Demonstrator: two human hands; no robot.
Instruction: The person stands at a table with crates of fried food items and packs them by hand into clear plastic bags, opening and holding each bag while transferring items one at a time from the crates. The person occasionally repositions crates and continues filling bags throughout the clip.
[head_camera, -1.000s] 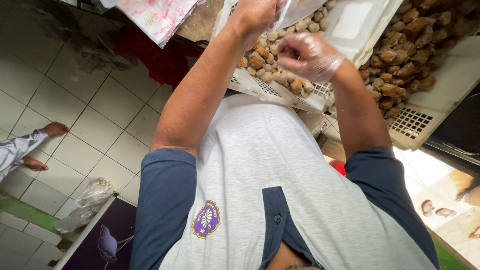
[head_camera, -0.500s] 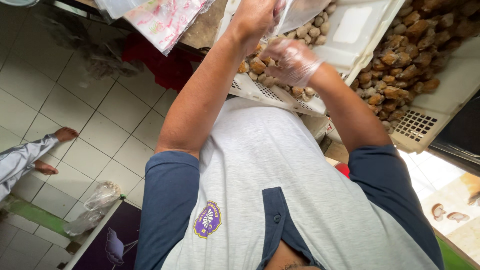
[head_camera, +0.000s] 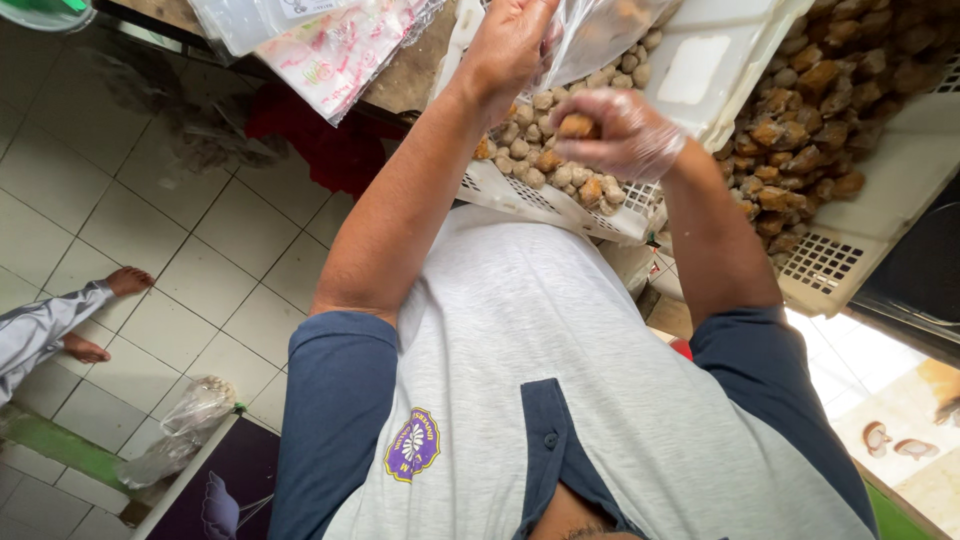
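Right now your left hand (head_camera: 515, 45) is closed on the edge of a clear plastic bag (head_camera: 600, 30), holding it up over the white slotted tray (head_camera: 560, 205). Your right hand (head_camera: 620, 130), in a thin transparent glove, pinches one brown fried ball (head_camera: 578, 126) between its fingertips, just below the bag's mouth as far as the view lets you tell. More brown balls (head_camera: 545, 165) lie heaped in the tray beneath both hands. A second white crate (head_camera: 850, 255) of darker pieces sits just beside it. Printed plastic packets (head_camera: 335, 45) rest on the counter's edge; someone's bare feet (head_camera: 125, 282) stand well apart on the tiled floor (head_camera: 130, 200).
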